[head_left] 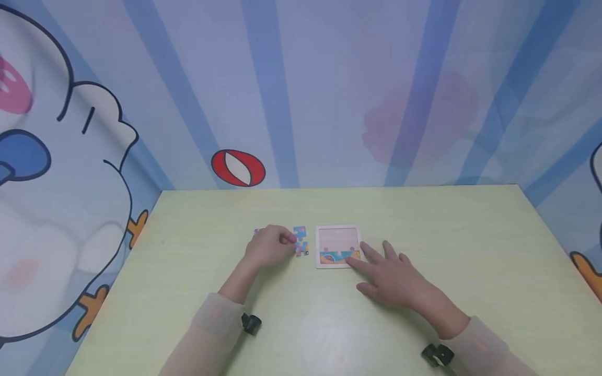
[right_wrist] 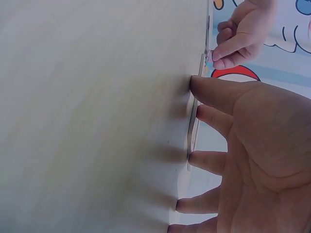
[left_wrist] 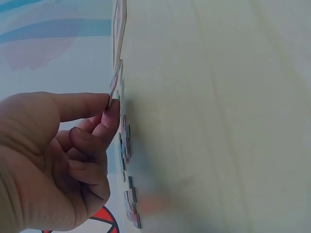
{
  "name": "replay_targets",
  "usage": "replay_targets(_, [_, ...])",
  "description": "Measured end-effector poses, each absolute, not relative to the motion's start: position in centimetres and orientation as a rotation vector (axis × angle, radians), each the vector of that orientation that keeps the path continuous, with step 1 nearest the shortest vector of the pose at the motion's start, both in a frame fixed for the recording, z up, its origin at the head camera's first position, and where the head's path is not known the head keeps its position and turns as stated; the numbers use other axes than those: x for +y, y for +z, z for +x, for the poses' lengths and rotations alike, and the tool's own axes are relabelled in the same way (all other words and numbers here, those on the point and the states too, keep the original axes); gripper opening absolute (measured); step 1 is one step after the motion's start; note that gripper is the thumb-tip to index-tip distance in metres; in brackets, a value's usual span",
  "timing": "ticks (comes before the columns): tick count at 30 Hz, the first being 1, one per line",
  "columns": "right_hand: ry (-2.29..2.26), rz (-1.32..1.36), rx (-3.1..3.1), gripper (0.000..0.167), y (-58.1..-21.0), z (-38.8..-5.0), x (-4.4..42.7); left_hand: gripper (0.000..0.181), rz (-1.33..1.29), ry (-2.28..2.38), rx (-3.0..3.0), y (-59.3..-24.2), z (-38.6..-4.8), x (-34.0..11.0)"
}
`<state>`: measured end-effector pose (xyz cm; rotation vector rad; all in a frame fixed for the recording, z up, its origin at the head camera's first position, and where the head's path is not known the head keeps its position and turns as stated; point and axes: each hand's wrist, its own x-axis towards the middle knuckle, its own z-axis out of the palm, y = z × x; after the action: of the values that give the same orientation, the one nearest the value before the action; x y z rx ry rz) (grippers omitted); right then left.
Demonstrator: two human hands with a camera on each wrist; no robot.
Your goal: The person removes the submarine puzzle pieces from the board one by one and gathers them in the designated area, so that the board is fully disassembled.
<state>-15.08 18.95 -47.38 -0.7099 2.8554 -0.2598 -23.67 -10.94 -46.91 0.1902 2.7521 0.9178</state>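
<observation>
My left hand point(head_left: 270, 245) pinches a thin jigsaw puzzle piece point(left_wrist: 114, 83) between thumb and forefinger, tilted up from the table in the left wrist view. Beside those fingertips lies another blue and pink puzzle piece point(head_left: 299, 231). To the right is a square puzzle tray point(head_left: 338, 227) with a pale border; joined teal and orange pieces point(head_left: 336, 257) fill its lower part, and its upper part shows bare pink backing. With fingers spread, my right hand point(head_left: 392, 279) touches the tray's lower right, one fingertip over the fitted pieces. The thumb and outer fingers rest on the table.
Another piece point(head_left: 256, 231) peeks out behind the left hand, and several loose pieces point(left_wrist: 130, 204) lie along the table in the left wrist view. The pale wooden table point(head_left: 211, 209) ends at a blue striped wall point(head_left: 324, 104) with cartoon figures.
</observation>
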Motion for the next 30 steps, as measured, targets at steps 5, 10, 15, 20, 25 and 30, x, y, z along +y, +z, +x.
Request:
replay_targets(5, [-0.263,-0.718,2.86,0.058,-47.4,-15.0,18.9,0.008,0.188,0.865,2.777,-46.9,-23.6,-10.9])
replay_targets(10, [-0.264,-0.723,2.864,0.058,-47.2,-14.9,18.9,0.008,0.18,0.848,2.792,-47.0,-23.6,-10.8])
replay_targets(15, [-0.265,-0.73,2.867,0.058,-47.1,-14.9,18.9,0.01,0.182,0.847,2.813,-47.0,-23.7,-10.7])
replay_targets(20, [-0.262,-0.721,2.861,0.058,-47.1,-14.9,18.9,0.011,0.223,0.855,2.821,-47.1,-23.7,-10.4])
replay_targets(25, [-0.261,-0.715,2.861,0.058,-47.1,-14.9,18.9,0.011,0.279,0.888,2.792,-47.0,-23.5,-9.7])
replay_targets(30, [-0.268,-0.709,2.862,0.058,-47.1,-15.0,18.9,0.012,0.351,0.915,2.763,-46.9,-23.2,-8.9])
